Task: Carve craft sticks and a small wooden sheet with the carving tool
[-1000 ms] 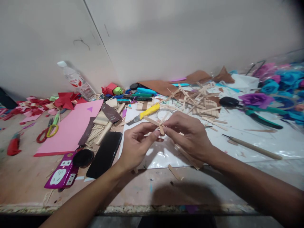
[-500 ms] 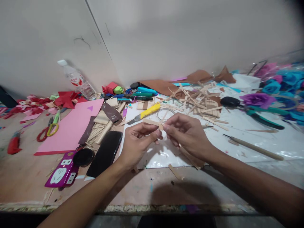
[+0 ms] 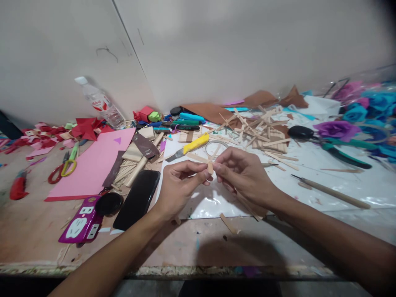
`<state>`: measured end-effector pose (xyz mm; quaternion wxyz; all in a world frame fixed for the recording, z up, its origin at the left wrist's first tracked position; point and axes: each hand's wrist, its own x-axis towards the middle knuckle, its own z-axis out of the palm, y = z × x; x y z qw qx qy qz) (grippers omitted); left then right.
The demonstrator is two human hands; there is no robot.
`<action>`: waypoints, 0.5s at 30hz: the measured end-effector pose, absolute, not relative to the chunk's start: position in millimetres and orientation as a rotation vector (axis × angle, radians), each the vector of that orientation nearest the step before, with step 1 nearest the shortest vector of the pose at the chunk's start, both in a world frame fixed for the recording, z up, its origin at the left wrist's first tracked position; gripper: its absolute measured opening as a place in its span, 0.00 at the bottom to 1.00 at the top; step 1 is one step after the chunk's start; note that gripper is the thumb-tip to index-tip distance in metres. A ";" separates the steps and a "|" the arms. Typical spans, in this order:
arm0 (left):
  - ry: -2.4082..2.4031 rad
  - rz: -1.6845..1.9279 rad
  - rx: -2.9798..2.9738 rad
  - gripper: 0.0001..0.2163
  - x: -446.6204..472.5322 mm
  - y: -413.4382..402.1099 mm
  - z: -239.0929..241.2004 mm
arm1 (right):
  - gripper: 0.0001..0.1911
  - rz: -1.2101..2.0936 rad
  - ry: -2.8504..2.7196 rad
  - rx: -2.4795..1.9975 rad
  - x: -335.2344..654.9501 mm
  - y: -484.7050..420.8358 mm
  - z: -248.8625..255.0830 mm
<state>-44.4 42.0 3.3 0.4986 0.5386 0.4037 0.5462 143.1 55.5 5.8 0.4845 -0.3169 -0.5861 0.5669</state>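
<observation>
Between my two hands, above the white sheet, is a small piece made of crossed thin wooden strips. My left hand pinches it from the left with thumb and forefinger. From the right, my right hand pinches the same piece, its other fingers curled. Part of the piece is hidden by the fingertips. Just behind it lie a yellow utility knife and a clear tape roll. More loose strips lie partly under my right hand.
A heap of crossed wooden strips lies behind my right hand. Green-handled pliers and a wooden-handled tool are on the right. Leftward are a black phone, a purple box, scissors, pink paper and a bottle.
The crossed-strip piece has turned slightly in my fingers, so a short strip end now points down toward me. Both hands stay nearly in place.
</observation>
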 end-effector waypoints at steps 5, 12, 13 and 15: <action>0.977 1.335 1.345 0.05 -44.9 41.1 6.3 | 0.16 1.308 -1.483 -0.772 143.0 59.0 6.2; 1.010 1.349 1.386 0.09 -44.2 39.5 6.8 | 0.17 1.262 -1.514 -0.746 142.4 59.8 6.6; 1.016 1.350 1.388 0.09 -44.2 39.2 7.3 | 0.17 1.250 -1.525 -0.741 142.8 59.9 6.1; 1.028 1.351 1.407 0.09 -43.9 38.6 8.7 | 0.16 1.215 -1.549 -0.738 143.7 60.1 4.0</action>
